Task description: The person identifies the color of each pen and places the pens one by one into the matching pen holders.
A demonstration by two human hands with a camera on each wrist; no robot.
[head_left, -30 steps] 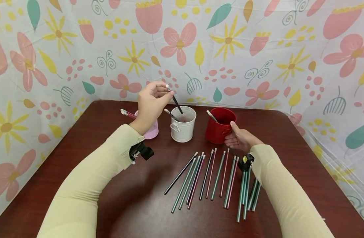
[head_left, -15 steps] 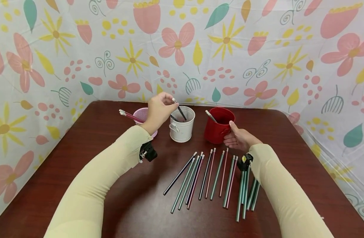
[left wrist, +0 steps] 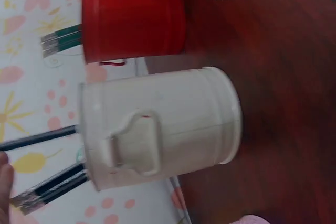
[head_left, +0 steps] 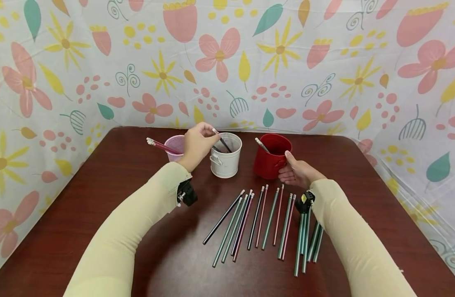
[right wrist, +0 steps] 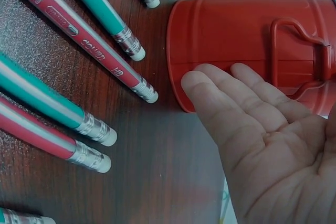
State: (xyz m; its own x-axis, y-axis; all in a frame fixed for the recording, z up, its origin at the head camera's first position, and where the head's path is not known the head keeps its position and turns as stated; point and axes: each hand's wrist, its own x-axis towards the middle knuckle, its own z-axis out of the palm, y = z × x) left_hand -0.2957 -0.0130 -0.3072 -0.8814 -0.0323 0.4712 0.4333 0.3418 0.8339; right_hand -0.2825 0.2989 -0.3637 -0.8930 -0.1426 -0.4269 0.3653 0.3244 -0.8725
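My left hand (head_left: 198, 145) pinches a dark pencil (head_left: 223, 144) near its white eraser end. The pencil's lower part is inside the white bucket (head_left: 226, 166), tilted against the rim. Beside it, more dark pencils (left wrist: 51, 186) lean out of the same bucket. My right hand (head_left: 300, 172) rests against the side of the red bucket (head_left: 266, 163), its thumb at the rim. In the right wrist view its fingers (right wrist: 236, 100) lie extended along the bucket's wall. Green pencils (left wrist: 64, 40) stick out of the red bucket.
A pink bucket (head_left: 174, 144) with red pencils (head_left: 161, 145) stands at the left, partly behind my left hand. Loose green, red and dark pencils (head_left: 255, 222) lie across the brown table (head_left: 164, 255). A flower-patterned cloth (head_left: 227, 62) hangs behind.
My left hand has come down and to the right, lowering the dark pencil into the white bucket. The right hand stays at the red bucket.
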